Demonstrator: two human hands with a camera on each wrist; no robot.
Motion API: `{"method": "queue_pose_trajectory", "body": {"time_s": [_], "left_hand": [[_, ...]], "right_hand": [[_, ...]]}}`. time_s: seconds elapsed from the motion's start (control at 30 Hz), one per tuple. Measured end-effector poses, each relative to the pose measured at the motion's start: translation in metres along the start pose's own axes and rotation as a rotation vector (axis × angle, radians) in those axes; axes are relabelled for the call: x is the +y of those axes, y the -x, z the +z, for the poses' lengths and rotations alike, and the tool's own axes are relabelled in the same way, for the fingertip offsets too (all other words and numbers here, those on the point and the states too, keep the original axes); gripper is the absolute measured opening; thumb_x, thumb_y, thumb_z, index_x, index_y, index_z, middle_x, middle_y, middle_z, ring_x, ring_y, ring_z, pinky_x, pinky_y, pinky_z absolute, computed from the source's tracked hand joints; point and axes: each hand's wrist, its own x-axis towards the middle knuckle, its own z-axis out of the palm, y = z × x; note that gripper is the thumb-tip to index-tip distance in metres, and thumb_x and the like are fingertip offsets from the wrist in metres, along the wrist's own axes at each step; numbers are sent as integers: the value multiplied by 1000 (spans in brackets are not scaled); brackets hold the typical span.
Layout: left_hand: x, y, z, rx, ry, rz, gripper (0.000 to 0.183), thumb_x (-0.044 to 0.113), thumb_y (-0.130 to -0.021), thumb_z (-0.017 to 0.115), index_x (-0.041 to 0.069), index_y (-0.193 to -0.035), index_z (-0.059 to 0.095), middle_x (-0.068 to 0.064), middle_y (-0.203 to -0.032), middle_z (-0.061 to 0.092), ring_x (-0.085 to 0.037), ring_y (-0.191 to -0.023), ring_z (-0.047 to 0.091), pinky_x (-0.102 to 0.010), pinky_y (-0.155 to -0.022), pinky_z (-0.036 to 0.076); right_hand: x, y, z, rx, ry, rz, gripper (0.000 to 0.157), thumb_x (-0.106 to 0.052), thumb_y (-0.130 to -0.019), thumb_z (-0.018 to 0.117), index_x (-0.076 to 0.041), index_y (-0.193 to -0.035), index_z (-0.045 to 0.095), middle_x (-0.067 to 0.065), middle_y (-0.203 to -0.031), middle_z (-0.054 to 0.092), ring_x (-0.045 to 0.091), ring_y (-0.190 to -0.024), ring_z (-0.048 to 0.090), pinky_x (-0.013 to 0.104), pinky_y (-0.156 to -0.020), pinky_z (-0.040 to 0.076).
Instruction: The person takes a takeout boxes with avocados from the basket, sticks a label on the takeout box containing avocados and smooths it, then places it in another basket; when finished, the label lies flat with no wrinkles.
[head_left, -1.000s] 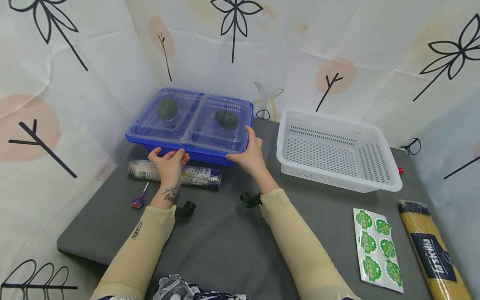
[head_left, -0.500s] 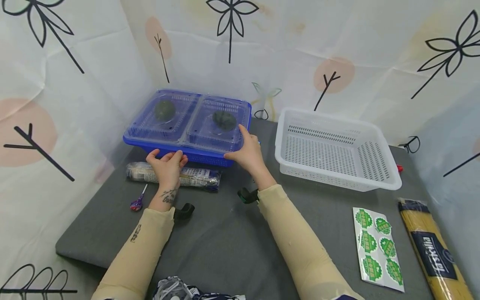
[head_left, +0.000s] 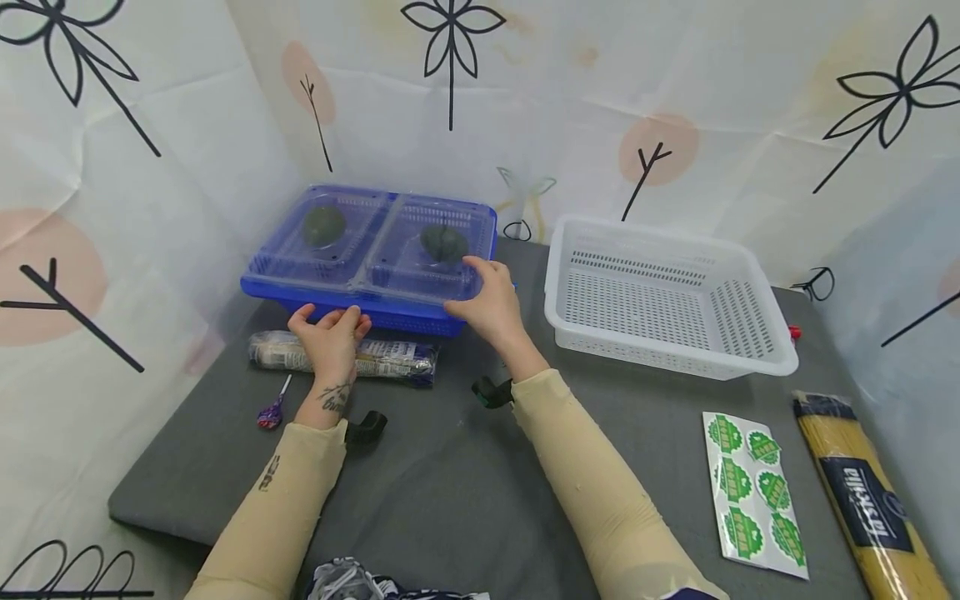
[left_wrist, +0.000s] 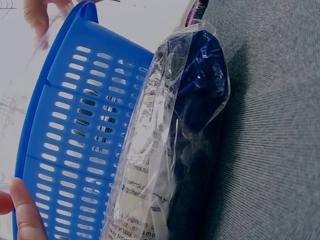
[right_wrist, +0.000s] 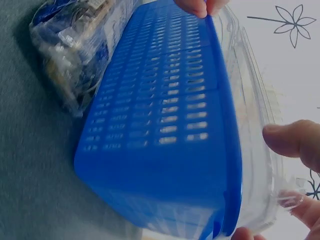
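A blue perforated basket (head_left: 420, 321) stands at the back left, a hinged clear plastic container (head_left: 367, 275) lying across its top. Through the plastic show two dark green round things, one left (head_left: 324, 227) and one right (head_left: 444, 243). My left hand (head_left: 327, 342) pinches the basket's front rim between thumb and fingers. At the container's front right corner, my right hand (head_left: 491, 308) bends thumb and fingers around the clear edge; the right wrist view shows the thumb (right_wrist: 290, 140) right at the plastic. Below the left hand lies a film-wrapped packet (left_wrist: 150, 165) with dark blue ends.
A white perforated basket (head_left: 667, 354) stands to the right of the blue one. Further right lie a sheet of green stickers (head_left: 756, 496) and a pack of spaghetti (head_left: 862, 500). A lollipop (head_left: 272, 414) lies left on the grey table (head_left: 442, 475); patterned cloth (head_left: 570, 117) hangs behind.
My right forefinger has drawn inward over the container's corner. The left hand keeps its place on the rim. The head view has shifted slightly, while basket and container stay put.
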Motion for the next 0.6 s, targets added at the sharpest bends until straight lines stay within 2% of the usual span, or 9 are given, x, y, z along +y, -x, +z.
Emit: {"method": "queue_pose_trajectory", "body": {"time_s": [0.07, 0.23, 0.3, 0.37, 0.43, 0.47, 0.53, 0.6], "left_hand": [[1, 0, 0, 1, 3, 1, 78, 21, -62, 78, 23, -116, 22, -14, -88, 44, -31, -70, 59, -41, -70, 50], [1, 0, 1, 4, 8, 1, 79, 20, -61, 79, 23, -116, 22, -14, -86, 46, -31, -70, 60, -41, -70, 50], [1, 0, 1, 4, 10, 2, 79, 20, -61, 79, 23, -116, 22, -14, -86, 46, -32, -70, 60, -41, -70, 50], [2, 1, 1, 5, 9, 2, 79, 20, -61, 79, 23, -115, 22, -14, -86, 46, -32, -70, 60, -40, -70, 50], [3, 1, 1, 7, 10, 0, 79, 20, -61, 79, 23, -116, 22, -14, -87, 46, -31, -70, 60, -40, -70, 50], [3, 1, 1, 7, 12, -1, 79, 20, -61, 79, 24, -116, 22, -14, -87, 46, -31, -70, 60, -40, -70, 50], [3, 1, 1, 7, 15, 1, 79, 19, -61, 79, 24, -116, 22, -14, -86, 45, -31, -70, 60, -41, -70, 50], [3, 1, 2, 5, 15, 9, 79, 18, -62, 79, 24, -117, 22, -14, -84, 45, -31, -69, 59, -41, -70, 50]], "right_hand": [[-1, 0, 0, 4, -56, -10, 69, -26, -67, 73, -25, -128, 41, 9, -134, 26, 28, -105, 45, 37, -76, 44], [-1, 0, 0, 3, -183, -10, 66, -18, -67, 74, -21, -125, 42, 11, -133, 22, 23, -70, 52, 30, -59, 46], [0, 0, -1, -9, -201, -8, 68, -17, -67, 74, -21, -126, 40, 11, -134, 22, 23, -65, 53, 30, -56, 47], [1, 0, -2, -15, -189, -8, 71, -18, -66, 75, -23, -127, 39, 11, -134, 23, 24, -74, 55, 30, -61, 47], [3, -1, -3, -20, -168, -14, 75, -21, -66, 76, -25, -129, 37, 10, -135, 27, 26, -91, 53, 32, -67, 46], [4, -1, -3, -27, -160, -15, 76, -21, -66, 76, -27, -130, 37, 8, -136, 28, 27, -92, 52, 33, -69, 46], [5, -2, -4, -42, -152, -10, 77, -22, -65, 76, -31, -131, 36, 3, -136, 30, 26, -86, 51, 33, -69, 44], [7, -3, -4, -65, -165, -5, 76, -21, -66, 75, -32, -130, 36, 0, -138, 30, 24, -68, 51, 33, -64, 44]]}}
